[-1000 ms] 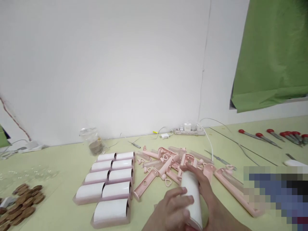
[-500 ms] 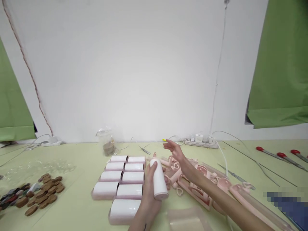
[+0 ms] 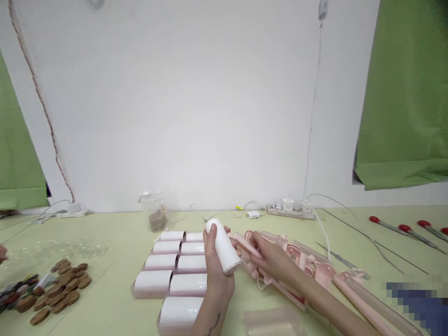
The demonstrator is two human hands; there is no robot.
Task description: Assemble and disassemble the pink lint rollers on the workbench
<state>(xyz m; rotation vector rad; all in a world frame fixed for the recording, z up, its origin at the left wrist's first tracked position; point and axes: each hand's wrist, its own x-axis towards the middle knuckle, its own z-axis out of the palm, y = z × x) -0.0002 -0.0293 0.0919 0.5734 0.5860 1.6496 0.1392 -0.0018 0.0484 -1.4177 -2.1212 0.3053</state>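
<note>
My left hand [image 3: 214, 270] is wrapped round a white lint roll [image 3: 222, 246], held tilted above the table with one end toward the wall. My right hand [image 3: 275, 261] is closed on a pink plastic handle [image 3: 249, 246] taken from the heap of pink parts [image 3: 301, 261], and its tip points at the roll. Left of my left hand, two rows of white rolls in pink holders [image 3: 175, 268] lie side by side on the pale green table [image 3: 112, 261].
Brown discs [image 3: 58, 289] are piled at the left. A clear bag with brown contents [image 3: 154, 214] stands by the wall. A power strip [image 3: 290, 207] with cables lies at the back, red-handled tools [image 3: 409, 228] at right, a clear plastic cover [image 3: 276, 322] near the front edge.
My right hand came back from reaching toward the wall and now grips a pink handle beside the roll. My left hand raised the roll slightly and tilted it.
</note>
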